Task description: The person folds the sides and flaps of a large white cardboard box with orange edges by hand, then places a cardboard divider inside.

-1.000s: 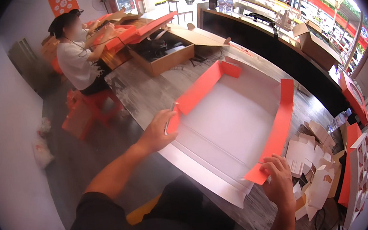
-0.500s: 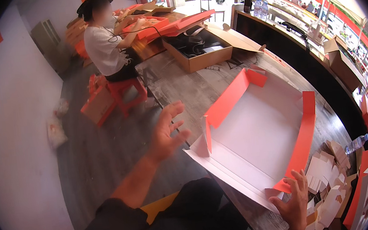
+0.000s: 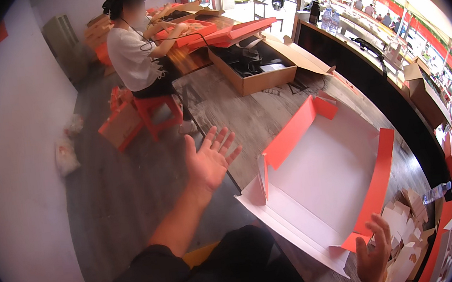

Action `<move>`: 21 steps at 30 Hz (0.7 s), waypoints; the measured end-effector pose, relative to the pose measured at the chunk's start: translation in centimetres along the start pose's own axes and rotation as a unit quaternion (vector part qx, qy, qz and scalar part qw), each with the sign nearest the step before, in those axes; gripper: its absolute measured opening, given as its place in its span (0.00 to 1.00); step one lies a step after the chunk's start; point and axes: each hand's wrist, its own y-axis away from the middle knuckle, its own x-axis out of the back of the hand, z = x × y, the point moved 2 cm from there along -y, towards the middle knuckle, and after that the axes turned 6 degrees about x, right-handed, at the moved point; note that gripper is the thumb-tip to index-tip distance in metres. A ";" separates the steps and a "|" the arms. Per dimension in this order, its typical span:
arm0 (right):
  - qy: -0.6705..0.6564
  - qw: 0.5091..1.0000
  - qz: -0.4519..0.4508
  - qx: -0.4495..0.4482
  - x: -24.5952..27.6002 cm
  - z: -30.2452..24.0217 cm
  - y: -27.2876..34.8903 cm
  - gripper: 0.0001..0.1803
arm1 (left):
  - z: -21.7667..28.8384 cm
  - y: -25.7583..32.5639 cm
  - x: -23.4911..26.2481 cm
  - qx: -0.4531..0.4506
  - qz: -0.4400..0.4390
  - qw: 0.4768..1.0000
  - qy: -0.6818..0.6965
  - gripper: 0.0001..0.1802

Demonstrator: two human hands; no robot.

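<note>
A large, partly folded cardboard box (image 3: pixel 317 170), white inside with red-orange side flaps, lies on the wood-look table (image 3: pixel 224 119). Its near flap sticks out past the table's edge toward me. My left hand (image 3: pixel 209 160) is raised off the box's left corner, palm up, fingers spread, holding nothing. Close to the box's near right corner is my right hand (image 3: pixel 374 249), its fingers apart and slightly curled. Nothing shows in its grasp; whether it touches the red flap I cannot tell.
An open brown carton (image 3: pixel 263 79) with black items stands at the table's far end. Beyond it a person (image 3: pixel 136 51) sits on a red stool (image 3: pixel 158 118), handling red boxes. Cut cardboard pieces (image 3: pixel 406 226) and a plastic bottle (image 3: pixel 437 192) lie at the right.
My left hand has turned palm up with its fingers spread wider. My right hand has moved slightly right and down. The view has shifted a little; the box keeps its shape.
</note>
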 end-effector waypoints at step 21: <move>0.009 1.000 -0.010 -0.022 -0.9 0.5 -0.9 0.22 | -3.5 -0.6 5.0 0.020 -0.072 0.986 -0.152 0.04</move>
